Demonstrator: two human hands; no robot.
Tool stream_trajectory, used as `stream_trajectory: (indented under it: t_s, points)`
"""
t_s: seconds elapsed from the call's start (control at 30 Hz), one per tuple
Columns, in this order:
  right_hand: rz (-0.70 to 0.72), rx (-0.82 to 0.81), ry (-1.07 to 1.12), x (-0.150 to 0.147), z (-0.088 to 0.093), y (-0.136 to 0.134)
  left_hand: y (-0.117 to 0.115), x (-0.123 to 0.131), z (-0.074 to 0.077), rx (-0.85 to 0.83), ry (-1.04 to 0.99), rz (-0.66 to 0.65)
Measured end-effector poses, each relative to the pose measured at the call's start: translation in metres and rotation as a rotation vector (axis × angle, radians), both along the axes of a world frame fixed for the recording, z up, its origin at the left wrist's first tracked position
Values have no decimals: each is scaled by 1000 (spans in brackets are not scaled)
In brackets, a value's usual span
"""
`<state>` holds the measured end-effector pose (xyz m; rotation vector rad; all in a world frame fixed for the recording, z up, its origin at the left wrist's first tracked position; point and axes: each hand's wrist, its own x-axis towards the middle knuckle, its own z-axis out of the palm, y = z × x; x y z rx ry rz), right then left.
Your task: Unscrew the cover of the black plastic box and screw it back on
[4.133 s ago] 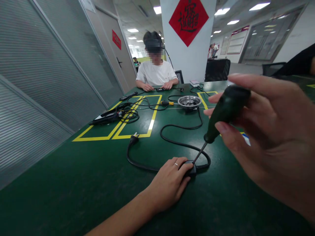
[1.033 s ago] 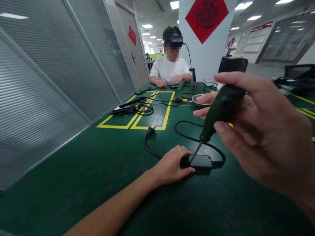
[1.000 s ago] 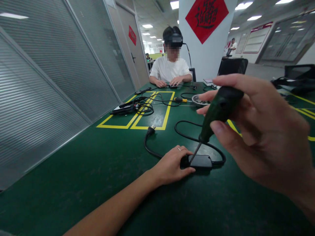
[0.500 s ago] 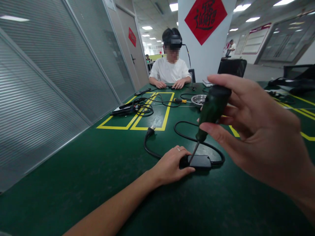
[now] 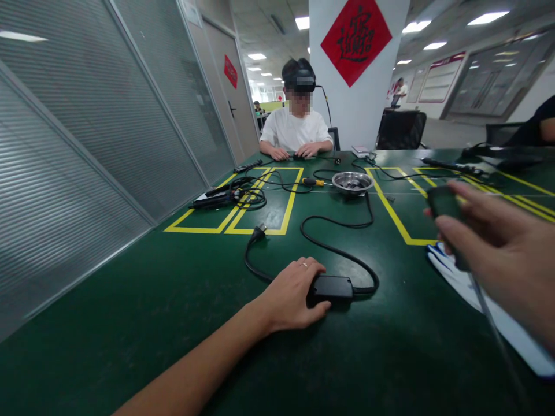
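Note:
A black power adapter point(image 5: 333, 288) lies flat on the green table, with cords leaving both ends. My left hand point(image 5: 291, 294) is wrapped over its left end, thumb along the near side. One cord ends in a black plug point(image 5: 259, 232) beyond that hand. To the right, my right hand point(image 5: 498, 242) holds a screwdriver point(image 5: 446, 211) by its dark green handle, above the table and apart from the adapter. The screwdriver's shaft points down toward me and is blurred. Under that hand lies a white glove point(image 5: 481, 297) with blue edging.
A metal bowl point(image 5: 352, 182) holding small dark parts stands mid-table, near a yellow-handled screwdriver point(image 5: 313, 182). Tangled black cables point(image 5: 243, 193) lie at the left on yellow tape lines. A co-worker point(image 5: 297, 124) in a white shirt sits opposite, both hands on the table.
My right hand has drawn the screwdriver off the adapter and away to the right, tipping its shaft toward me. The bowl and glove now show. My left hand keeps its grip.

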<state>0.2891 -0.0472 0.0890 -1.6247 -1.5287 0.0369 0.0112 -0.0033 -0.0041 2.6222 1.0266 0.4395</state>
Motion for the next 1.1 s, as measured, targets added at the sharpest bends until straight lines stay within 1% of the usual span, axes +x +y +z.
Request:
stream_trajectory:
  t_s: [0.03, 0.1, 0.17, 0.23, 0.27, 0.33, 0.43, 0.5, 0.57, 0.6, 0.67, 0.77, 0.87, 1.0, 1.1]
  points:
    - [-56, -86, -172, 5, -19, 5, 0, 1, 0, -4, 2, -21]
    - [-24, -171, -266, 13, -58, 15, 1, 1, 0, -16, 11, -55]
    - [-12, -202, -343, 18, -92, 23, 4, -2, 0, -17, 29, -42]
    - [6, -229, -406, 20, -115, 27, 12, -10, 0, 2, 45, 16]
    - [19, -239, -436, 21, -122, 27, 16, -15, 0, 13, 49, 53]
    - [37, -241, -489, 19, -126, 25, 25, -26, 1, 18, 49, 106]
    - [94, -199, -547, 4, -117, 21, 36, -38, 1, 1, 36, 107]
    - [212, -176, -572, -15, -109, 22, 38, -41, 0, -18, 19, 90]
    - [377, -177, -592, -39, -106, 26, 38, -41, 0, -41, -9, 73]
    - [442, -181, -599, -51, -107, 30, 38, -41, 0, -51, -21, 66]
    - [514, -185, -610, -71, -112, 39, 37, -40, 1, -65, -33, 57]
    - [547, -189, -613, -85, -122, 51, 36, -40, 3, -65, -24, 44]
    - [556, -196, -581, -85, -129, 55, 38, -42, 5, -41, -16, 21]
    - [573, -211, -480, -82, -130, 53, 42, -47, 5, -37, 26, 64]
    - [587, -226, -350, -83, -125, 51, 43, -48, 7, -23, 11, 90]
